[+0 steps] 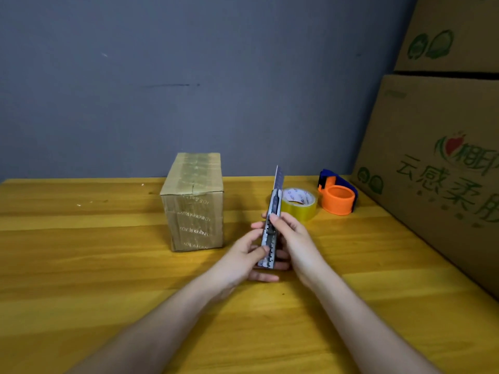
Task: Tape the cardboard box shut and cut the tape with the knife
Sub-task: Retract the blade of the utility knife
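Note:
A small cardboard box (193, 203) stands on the wooden table (108, 265), its flaps down and clear printed tape across its top and front. Just right of it I hold a metal utility knife (271, 225) upright, its blade pushed out and pointing up and away from me. My left hand (247, 256) grips the lower end of the handle. My right hand (290, 237) wraps the handle from the right, thumb on the slider track. Behind the knife lies a roll of clear yellowish tape (299, 203).
An orange and blue tape dispenser (337, 194) sits right of the tape roll. Large printed cardboard cartons (437, 168) are stacked along the table's right side. A grey-blue wall (189, 76) rises behind the table.

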Demonstrator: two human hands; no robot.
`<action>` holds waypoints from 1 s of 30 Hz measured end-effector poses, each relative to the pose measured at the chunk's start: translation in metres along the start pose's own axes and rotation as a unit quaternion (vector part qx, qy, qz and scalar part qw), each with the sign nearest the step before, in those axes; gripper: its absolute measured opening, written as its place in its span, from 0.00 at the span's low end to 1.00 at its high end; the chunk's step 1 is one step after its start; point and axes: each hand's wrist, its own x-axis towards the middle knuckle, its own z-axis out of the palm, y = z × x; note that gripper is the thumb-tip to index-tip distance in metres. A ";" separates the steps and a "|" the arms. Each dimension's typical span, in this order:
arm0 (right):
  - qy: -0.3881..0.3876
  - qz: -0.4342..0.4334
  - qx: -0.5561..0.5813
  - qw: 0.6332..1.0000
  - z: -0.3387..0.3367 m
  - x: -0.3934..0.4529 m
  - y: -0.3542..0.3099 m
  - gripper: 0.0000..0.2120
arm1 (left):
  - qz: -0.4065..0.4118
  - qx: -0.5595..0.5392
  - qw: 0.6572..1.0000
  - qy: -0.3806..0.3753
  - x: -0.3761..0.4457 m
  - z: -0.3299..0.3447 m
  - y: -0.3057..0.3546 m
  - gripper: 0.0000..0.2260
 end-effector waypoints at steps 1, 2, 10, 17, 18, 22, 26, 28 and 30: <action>0.004 0.000 -0.001 1.000 0.003 -0.002 -0.001 0.10 | -0.001 -0.004 1.000 0.001 0.001 -0.001 -0.001 0.14; 0.011 -0.003 -0.006 1.000 0.006 -0.004 -0.001 0.10 | -0.003 -0.006 1.000 0.002 0.002 -0.002 -0.002 0.14; 0.055 -0.031 -0.005 0.998 0.013 -0.006 0.000 0.09 | -0.052 -0.026 0.998 -0.007 0.004 -0.002 0.001 0.16; 0.034 -0.010 0.019 0.999 0.013 -0.005 0.002 0.10 | -0.050 -0.043 0.998 0.003 0.003 -0.001 0.001 0.13; 0.032 -0.007 0.021 0.999 0.013 -0.005 0.002 0.10 | -0.052 -0.042 0.998 0.005 0.003 -0.001 0.001 0.12; 0.019 0.000 0.011 1.000 0.010 -0.004 0.003 0.09 | -0.051 -0.017 0.999 0.005 0.003 -0.001 -0.001 0.07; -0.008 -0.014 0.014 1.000 0.008 -0.003 0.006 0.05 | -0.037 -0.007 0.999 0.020 0.003 -0.001 -0.002 0.10; -0.018 -0.017 0.013 1.000 0.006 -0.002 0.008 0.05 | -0.035 -0.005 0.999 0.024 0.002 -0.001 -0.002 0.12; -0.040 -0.021 0.000 0.999 0.004 -0.002 0.011 0.07 | -0.037 -0.006 0.999 0.014 0.002 -0.002 -0.001 0.12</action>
